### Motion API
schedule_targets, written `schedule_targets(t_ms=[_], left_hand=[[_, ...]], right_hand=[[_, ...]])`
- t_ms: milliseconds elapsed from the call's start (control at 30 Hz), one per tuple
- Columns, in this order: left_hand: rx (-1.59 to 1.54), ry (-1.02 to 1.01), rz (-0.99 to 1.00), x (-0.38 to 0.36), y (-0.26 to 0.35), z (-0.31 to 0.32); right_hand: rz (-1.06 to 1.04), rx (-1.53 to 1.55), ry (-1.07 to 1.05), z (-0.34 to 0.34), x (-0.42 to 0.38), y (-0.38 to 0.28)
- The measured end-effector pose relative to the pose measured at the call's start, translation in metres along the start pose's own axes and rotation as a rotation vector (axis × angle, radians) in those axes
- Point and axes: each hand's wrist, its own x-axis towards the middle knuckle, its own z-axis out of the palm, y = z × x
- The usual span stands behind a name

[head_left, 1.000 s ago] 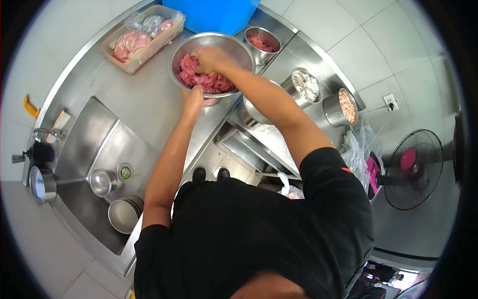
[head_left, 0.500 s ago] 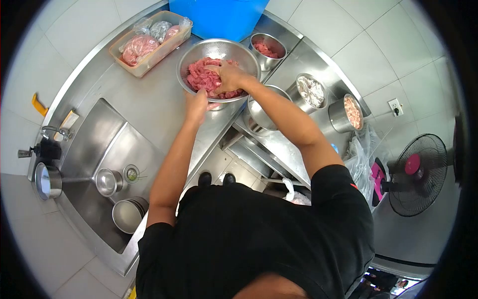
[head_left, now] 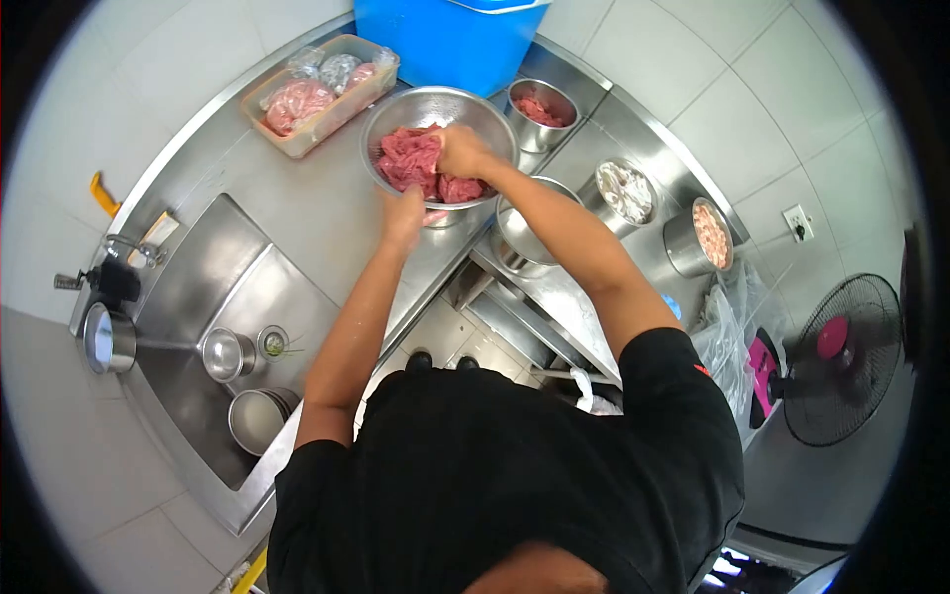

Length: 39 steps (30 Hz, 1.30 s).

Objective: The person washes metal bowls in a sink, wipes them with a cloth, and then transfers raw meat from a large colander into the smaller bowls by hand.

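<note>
A wide steel bowl (head_left: 381, 114) stands on the counter with raw sliced red meat (head_left: 408, 156) in it. My right hand (head_left: 461, 151) is inside the bowl, its fingers curled into the meat; the fingertips are hidden. At the near rim, my left hand (head_left: 404, 216) grips the bowl, thumb at the edge and fingers under it. Just right of the bowl, a steel pot (head_left: 542, 101) holds more red meat. An uncovered steel pot (head_left: 524, 238) sits below my right forearm.
A plastic tub (head_left: 297, 144) of bagged meat and a blue bin (head_left: 445, 45) stand behind. To the right are a pot of whitish pieces (head_left: 623, 190), a pot of pale pink pieces (head_left: 710, 236) and a fan (head_left: 841, 358). The sink (head_left: 188, 396) at left holds several bowls (head_left: 255, 423).
My right hand has moved slightly within the bowl and curled more tightly, and the meat is bunched differently. My left hand stays at the rim. The whole view has shifted a little.
</note>
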Motion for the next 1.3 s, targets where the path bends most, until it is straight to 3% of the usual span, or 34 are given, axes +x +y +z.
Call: schedule_targets(t_ms=[133,200,267,333,467,533,767,1000,1033,1067,1167,1233,1300], left_hand=[[-0.04,-0.015,-0.044,-0.001,-0.007,0.002],[-0.075,0.003,-0.022,-0.007,-0.002,0.006],[-0.064,0.006,-0.044,-0.011,0.0,0.008],[-0.054,-0.003,-0.055,-0.014,-0.002,0.01],[-0.033,-0.024,-0.047,-0.016,-0.005,0.012],[-0.037,0.028,-0.048,-0.016,-0.006,0.015],[-0.052,-0.012,-0.057,-0.017,-0.009,0.016],[-0.071,0.016,-0.114,-0.021,-0.004,0.019],[-0.065,0.019,-0.106,-0.022,-0.003,0.02],[-0.058,0.023,-0.098,-0.022,-0.003,0.02],[-0.06,0.017,-0.095,-0.024,0.0,0.021],[-0.049,0.017,-0.083,-0.026,0.001,0.021],[-0.043,0.005,-0.096,-0.022,-0.005,0.018]], right_hand=[[0.185,0.162,0.154,-0.032,-0.005,-0.014],[0.47,0.613,0.129,-0.052,-0.005,-0.022],[0.498,0.623,0.132,-0.063,-0.014,-0.035],[0.356,0.439,0.139,-0.067,-0.006,-0.025],[0.386,0.755,0.284,-0.066,-0.001,-0.001],[0.462,0.845,0.22,-0.082,-0.009,-0.002],[0.37,1.192,0.374,-0.133,-0.059,-0.022],[0.493,0.761,0.244,-0.147,-0.146,-0.009],[0.582,0.751,0.134,-0.139,-0.156,0.001],[0.442,0.754,0.058,-0.118,-0.167,0.029],[0.451,0.996,-0.081,-0.085,-0.186,0.034],[0.344,0.396,-0.037,-0.054,-0.195,0.06],[0.432,0.29,-0.013,-0.041,-0.195,0.06]])
